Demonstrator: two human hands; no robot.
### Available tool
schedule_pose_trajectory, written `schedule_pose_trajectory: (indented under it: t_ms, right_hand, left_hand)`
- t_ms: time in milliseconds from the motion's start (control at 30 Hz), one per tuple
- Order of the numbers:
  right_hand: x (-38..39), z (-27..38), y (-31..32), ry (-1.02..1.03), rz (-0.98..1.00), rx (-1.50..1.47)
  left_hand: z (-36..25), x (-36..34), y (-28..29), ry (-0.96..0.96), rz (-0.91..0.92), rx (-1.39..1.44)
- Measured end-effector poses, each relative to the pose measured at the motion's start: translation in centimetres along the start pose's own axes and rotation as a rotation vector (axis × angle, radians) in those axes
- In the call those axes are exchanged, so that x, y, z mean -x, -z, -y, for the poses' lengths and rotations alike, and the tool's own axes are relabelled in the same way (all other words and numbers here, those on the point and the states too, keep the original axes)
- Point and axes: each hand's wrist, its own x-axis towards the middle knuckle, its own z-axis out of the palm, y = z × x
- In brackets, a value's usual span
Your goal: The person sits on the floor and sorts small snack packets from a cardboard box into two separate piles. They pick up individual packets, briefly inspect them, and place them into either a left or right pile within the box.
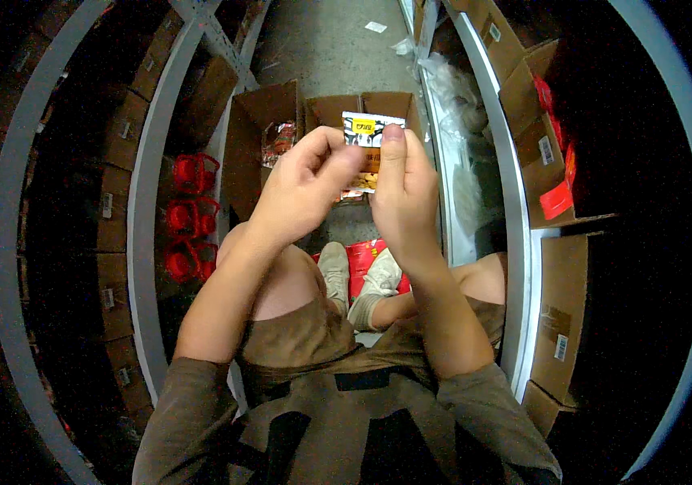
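Note:
A small sealed snack packet [368,140], white at the top with a yellow label and brown lower down, is held up in front of me between both hands. My right hand [404,190] grips its right side, thumb pressed flat on the front. At the left side, my left hand [301,190] has its fingers curled against the packet and its thumb, slightly blurred, over the edge. The lower part of the packet is partly hidden by my hands. Behind them stand open cardboard boxes [332,107], the left one holding several reddish packets [279,145].
Metal shelving with red plastic baskets [192,218] runs along my left. On the right, clear plastic bags [455,137] lie on a low shelf beside cardboard cartons [560,315]. A red sheet or bag [357,267] lies between my shoes; paper scrap [376,27] lies farther down the aisle.

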Motion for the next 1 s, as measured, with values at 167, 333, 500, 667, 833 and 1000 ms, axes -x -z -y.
schedule_pose_trajectory:
  t_ms: [167, 333, 500, 667, 833, 1000]
  right_hand:
    - [0.1, 0.0, -0.6, -0.048, 0.171, -0.428]
    - [-0.1, -0.7, -0.7, 0.055, 0.208, -0.440]
    - [0.2, -0.1, -0.6, -0.020, 0.215, -0.387]
    - [0.1, -0.6, -0.6, -0.023, 0.244, -0.443]
    - [0.3, -0.5, -0.4, -0.066, 0.314, -0.580]
    - [0.3, -0.3, -0.2, -0.034, 0.344, -0.591]
  left_hand:
    - [1.1, -0.8, 0.3, -0.085, -0.161, -0.028]
    - [1.3, -0.7, 0.7, -0.069, -0.155, -0.045]
    - [1.0, -0.6, 0.7, -0.159, -0.215, -0.135]
    - [0.6, -0.6, 0.9, -0.115, -0.208, -0.073]
    - [0.5, -0.6, 1.3, -0.115, -0.219, -0.030]
    - [0.9, -0.8, 1.1, -0.097, -0.244, 0.051]
